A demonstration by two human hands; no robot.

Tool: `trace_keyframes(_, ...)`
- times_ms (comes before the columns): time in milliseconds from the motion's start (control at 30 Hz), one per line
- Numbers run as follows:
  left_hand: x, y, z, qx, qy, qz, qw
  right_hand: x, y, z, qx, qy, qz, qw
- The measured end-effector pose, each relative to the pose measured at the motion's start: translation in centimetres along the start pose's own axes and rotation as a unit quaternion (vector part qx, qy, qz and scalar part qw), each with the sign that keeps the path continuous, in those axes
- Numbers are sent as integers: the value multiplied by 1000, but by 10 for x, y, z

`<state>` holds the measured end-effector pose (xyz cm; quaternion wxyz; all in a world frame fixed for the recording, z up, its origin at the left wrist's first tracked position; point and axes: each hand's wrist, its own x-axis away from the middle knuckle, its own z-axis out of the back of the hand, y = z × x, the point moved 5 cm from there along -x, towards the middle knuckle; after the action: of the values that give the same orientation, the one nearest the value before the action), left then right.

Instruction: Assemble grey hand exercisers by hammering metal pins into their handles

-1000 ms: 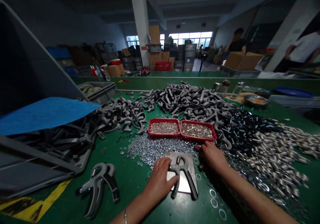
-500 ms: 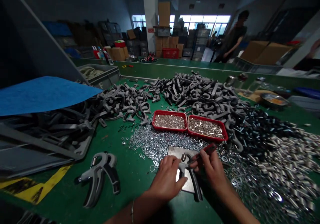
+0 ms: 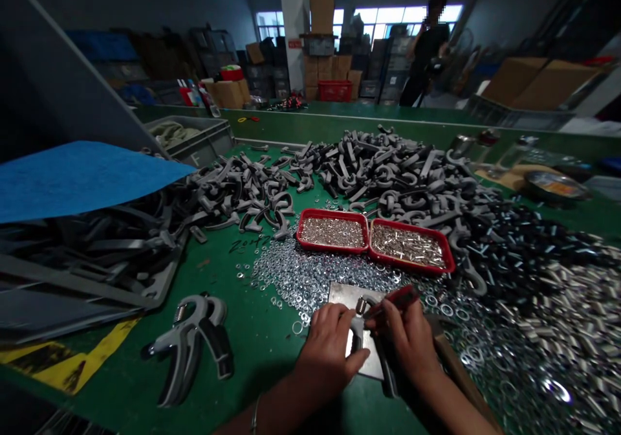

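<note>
**Steady on one side, careful aim on the other**

At the left, a spare grip (image 3: 191, 351) lies on the green tabletop (image 3: 262, 370) with its handles spread, well apart from the hands and out of the way.

Next come loose washers (image 3: 291, 279), then the left hand (image 3: 323, 351), its fingers curled onto the grip (image 3: 358, 326) being worked on, the thumb by one handle. That grip lies on the metal plate (image 3: 342, 292), spring towards the far side. Pressing it flat to the plate should stop it rocking; the fingertips are best kept clear of the tool's line.

Beyond the plate sit two red trays (image 3: 334, 250) of small metal parts, near enough for a short reach.

The right hand (image 3: 412, 341) has its fingers closed round the red tool (image 3: 402, 297), whose tip points at the grip beside the spring. Whether the tip touches is hidden by the fingers. A low, steady wrist and light, straight pressure would probably guard against slipping.

At the right, what looks like a hammer (image 3: 453, 360) lies partly under the forearm, among rings (image 3: 473, 355); the elbow had better not drag them.
</note>
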<state>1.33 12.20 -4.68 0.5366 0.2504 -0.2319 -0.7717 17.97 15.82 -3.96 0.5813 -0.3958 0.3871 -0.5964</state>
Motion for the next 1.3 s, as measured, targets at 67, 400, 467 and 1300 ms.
trace_keyframes(67, 1, 0, -1, -1, 1, -3, 1000, 0, -7, -2, 82, -7, 36, 996)
trace_keyframes(400, -7, 3, 5, 5, -61, 56, 997, -50, -23, -3, -200, -106, -46, 973)
trace_keyframes(467, -6, 3, 3, 4, -61, 58, 996, -46, -19, 1, -218, -88, -27, 971)
trace_keyframes(1300, -189, -74, 94, -347, -29, 19, 937, -173, -81, -38, 490, -80, 270, 825)
